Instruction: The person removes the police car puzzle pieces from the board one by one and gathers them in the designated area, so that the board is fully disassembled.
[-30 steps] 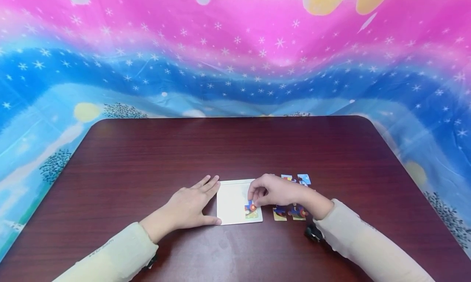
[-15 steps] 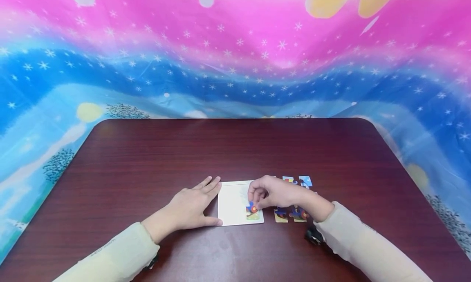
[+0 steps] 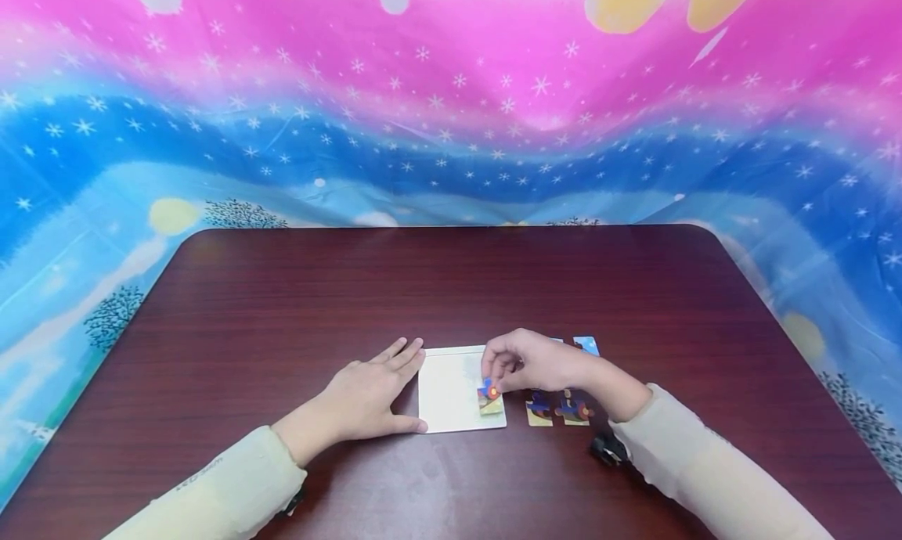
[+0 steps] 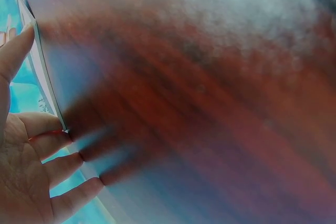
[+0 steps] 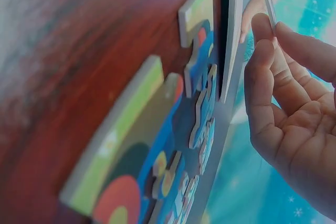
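Observation:
A jigsaw puzzle piece [image 3: 489, 401] with a red and yellow round shape is pinched between thumb and forefinger of my right hand [image 3: 537, 361]. It is held over the right part of a white puzzle board [image 3: 445, 391]. In the right wrist view the piece [image 5: 268, 1] appears edge-on and apart from the board [image 5: 231, 40]. My left hand [image 3: 362, 399] lies with its fingers spread at the board's left side, thumb at the near corner and fingertips along the edge. In the left wrist view the fingers [image 4: 63, 169] look straight.
Several loose puzzle pieces [image 3: 539, 413] lie right of the board, some hidden under my right hand and forearm. The right wrist view has these pieces [image 5: 123, 135] flat on the dark red wooden table [image 3: 451, 289]. A patterned pink and blue cloth [image 3: 451, 109] hangs behind the table.
My right hand has lifted the puzzle piece slightly away from the board's lower right corner, moving it up and to the right. The left hand stays put at the board's edge.

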A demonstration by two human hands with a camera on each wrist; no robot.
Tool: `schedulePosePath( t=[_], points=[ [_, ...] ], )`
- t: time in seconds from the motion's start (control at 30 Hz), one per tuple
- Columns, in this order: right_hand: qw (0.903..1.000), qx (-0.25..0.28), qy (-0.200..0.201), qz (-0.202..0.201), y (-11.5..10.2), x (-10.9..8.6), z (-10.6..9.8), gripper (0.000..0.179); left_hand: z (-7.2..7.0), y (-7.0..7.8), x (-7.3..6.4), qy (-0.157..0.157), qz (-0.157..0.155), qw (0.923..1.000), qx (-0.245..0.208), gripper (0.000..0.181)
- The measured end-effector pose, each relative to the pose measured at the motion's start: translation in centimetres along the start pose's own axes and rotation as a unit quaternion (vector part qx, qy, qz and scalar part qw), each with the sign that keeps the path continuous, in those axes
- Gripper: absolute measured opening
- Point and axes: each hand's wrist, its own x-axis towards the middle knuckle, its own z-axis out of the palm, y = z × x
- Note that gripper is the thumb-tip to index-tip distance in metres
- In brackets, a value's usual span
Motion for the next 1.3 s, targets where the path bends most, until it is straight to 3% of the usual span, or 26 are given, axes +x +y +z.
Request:
schedulePosePath(
  t=[0.6,1.3],
  points=[
    [0.9989,0.004,0.045,0.015,1.0,-3.4,-1.9,0.01,0.0,0.2,0.1,-0.009,0.0,0.9999,-0.009,0.102],
    [0.9942,0.01,0.097,0.045,3.3,-10.5,-5.1,0.014,-0.1,0.2,0.1,-0.013,-0.004,0.9999,-0.005,0.102]
  ],
)
